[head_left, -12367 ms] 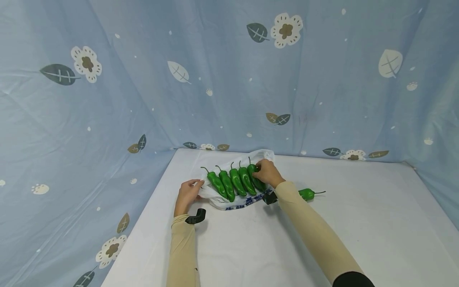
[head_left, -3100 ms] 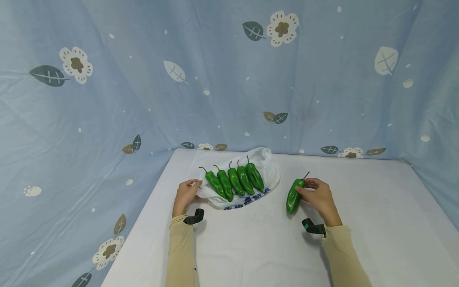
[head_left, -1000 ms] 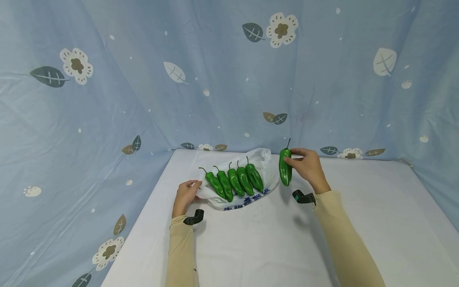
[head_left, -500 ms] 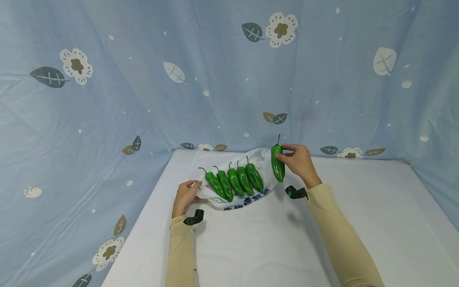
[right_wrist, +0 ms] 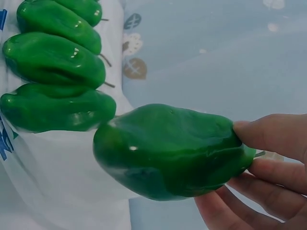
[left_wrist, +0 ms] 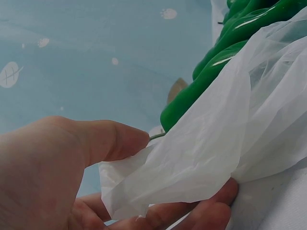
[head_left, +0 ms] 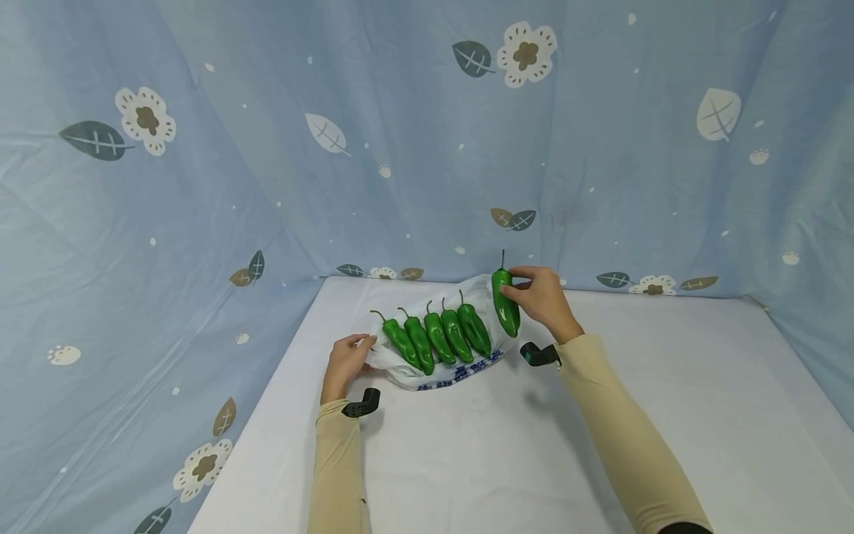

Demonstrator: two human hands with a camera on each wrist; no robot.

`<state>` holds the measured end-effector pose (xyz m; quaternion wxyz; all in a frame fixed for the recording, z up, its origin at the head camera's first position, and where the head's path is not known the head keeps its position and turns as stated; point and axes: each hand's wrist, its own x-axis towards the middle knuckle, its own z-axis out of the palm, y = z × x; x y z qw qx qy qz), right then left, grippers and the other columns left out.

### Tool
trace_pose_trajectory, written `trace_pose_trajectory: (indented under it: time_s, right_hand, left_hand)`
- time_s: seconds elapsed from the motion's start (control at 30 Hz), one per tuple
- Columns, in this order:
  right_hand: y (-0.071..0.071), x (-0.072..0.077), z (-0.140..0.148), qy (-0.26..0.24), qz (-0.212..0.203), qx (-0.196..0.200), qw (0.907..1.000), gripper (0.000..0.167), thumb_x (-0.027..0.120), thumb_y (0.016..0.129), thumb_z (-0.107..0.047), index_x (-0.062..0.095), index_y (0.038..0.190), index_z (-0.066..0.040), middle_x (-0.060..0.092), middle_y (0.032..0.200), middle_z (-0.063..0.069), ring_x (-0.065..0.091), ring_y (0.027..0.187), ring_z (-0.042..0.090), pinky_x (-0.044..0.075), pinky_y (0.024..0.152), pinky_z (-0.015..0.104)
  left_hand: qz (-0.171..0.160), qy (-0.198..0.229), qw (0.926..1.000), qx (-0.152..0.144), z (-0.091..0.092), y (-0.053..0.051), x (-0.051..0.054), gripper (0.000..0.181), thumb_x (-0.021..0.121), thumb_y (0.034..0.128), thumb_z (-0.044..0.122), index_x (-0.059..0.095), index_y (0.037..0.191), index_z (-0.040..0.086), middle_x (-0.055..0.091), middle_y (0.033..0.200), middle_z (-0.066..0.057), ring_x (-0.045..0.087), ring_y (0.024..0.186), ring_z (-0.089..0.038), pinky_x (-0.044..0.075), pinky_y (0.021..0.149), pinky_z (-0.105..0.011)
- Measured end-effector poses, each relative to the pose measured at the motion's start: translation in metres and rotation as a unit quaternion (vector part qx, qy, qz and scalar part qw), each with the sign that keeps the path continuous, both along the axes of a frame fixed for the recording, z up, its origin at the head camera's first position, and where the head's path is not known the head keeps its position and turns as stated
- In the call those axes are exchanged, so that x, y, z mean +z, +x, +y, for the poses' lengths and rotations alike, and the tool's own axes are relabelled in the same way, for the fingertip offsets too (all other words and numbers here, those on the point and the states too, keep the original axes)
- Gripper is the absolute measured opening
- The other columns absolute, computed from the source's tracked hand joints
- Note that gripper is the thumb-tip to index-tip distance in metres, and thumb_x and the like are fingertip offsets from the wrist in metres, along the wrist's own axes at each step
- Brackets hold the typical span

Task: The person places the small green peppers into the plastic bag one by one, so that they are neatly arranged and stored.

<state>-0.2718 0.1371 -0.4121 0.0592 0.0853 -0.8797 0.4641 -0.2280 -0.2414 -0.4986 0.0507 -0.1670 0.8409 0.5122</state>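
Note:
In the head view a white plastic bag [head_left: 497, 326] with blue print lies on the table, and several green peppers [head_left: 437, 337] rest side by side on it, stems toward the back. My left hand [head_left: 345, 363] pinches the bag's left edge; in the left wrist view the thumb presses the thin plastic [left_wrist: 192, 158] against the fingers. My right hand [head_left: 543, 300] holds another green pepper [head_left: 505, 302] near its stem end, above the bag's right part. The right wrist view shows this pepper [right_wrist: 168, 148] between thumb and fingers, beside the row.
A white-covered table [head_left: 467, 460] spreads out in front of the bag and to its right. Behind and at the left hangs a blue curtain [head_left: 414, 148] with flowers and leaves. Small black devices [head_left: 362, 403] sit at both wrists.
My right hand picked up the pepper from the table's right side, raised it, and carried it left until it hangs over the bag's right part. The left hand stays at the bag's edge.

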Motion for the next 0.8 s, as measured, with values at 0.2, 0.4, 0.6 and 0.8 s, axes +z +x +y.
trace_pose_trajectory:
  time_s: [0.2, 0.4, 0.6, 0.8]
  right_hand:
    - [-0.005, -0.002, -0.006, 0.008, -0.009, 0.013, 0.9998, 0.050, 0.072, 0.097, -0.014, 0.059, 0.140, 0.007, 0.063, 0.138, 0.030, 0.072, 0.112, 0.043, 0.062, 0.087, 0.050]
    - [-0.010, -0.005, -0.013, 0.010, -0.012, 0.025, 0.9996, 0.050, 0.072, 0.097, -0.012, 0.059, 0.140, 0.008, 0.063, 0.138, 0.030, 0.073, 0.110, 0.042, 0.063, 0.086, 0.048]
    - [-0.014, -0.010, -0.019, 0.016, -0.009, 0.037, 0.9991, 0.048, 0.073, 0.095, -0.011, 0.061, 0.138, 0.008, 0.065, 0.135, 0.029, 0.074, 0.108, 0.041, 0.064, 0.082, 0.045]
    - [-0.016, -0.015, -0.023, 0.028, -0.013, 0.047, 0.9984, 0.047, 0.072, 0.096, -0.011, 0.061, 0.137, 0.008, 0.065, 0.136, 0.028, 0.073, 0.109, 0.040, 0.064, 0.082, 0.044]
  left_hand:
    - [0.002, -0.005, 1.0000, -0.001, 0.000, 0.001, 0.000, 0.053, 0.060, 0.1008, 0.040, 0.061, 0.143, 0.008, 0.061, 0.139, -0.022, 0.066, 0.067, -0.012, 0.051, 0.068, -0.022]
    - [-0.001, -0.006, 1.0000, -0.006, 0.000, 0.000, 0.001, 0.055, 0.059, 0.1009, 0.042, 0.060, 0.144, 0.008, 0.055, 0.147, -0.024, 0.065, 0.066, -0.010, 0.050, 0.067, -0.021]
    - [-0.010, 0.005, 0.9999, -0.005, -0.001, 0.001, 0.002, 0.056, 0.058, 0.1017, 0.042, 0.058, 0.147, 0.009, 0.044, 0.157, -0.025, 0.065, 0.067, -0.010, 0.050, 0.068, -0.021]
    - [-0.009, 0.004, 0.9999, -0.006, -0.001, 0.002, 0.002, 0.056, 0.059, 0.1015, 0.042, 0.058, 0.146, 0.009, 0.045, 0.157, -0.025, 0.065, 0.067, -0.010, 0.051, 0.068, -0.022]
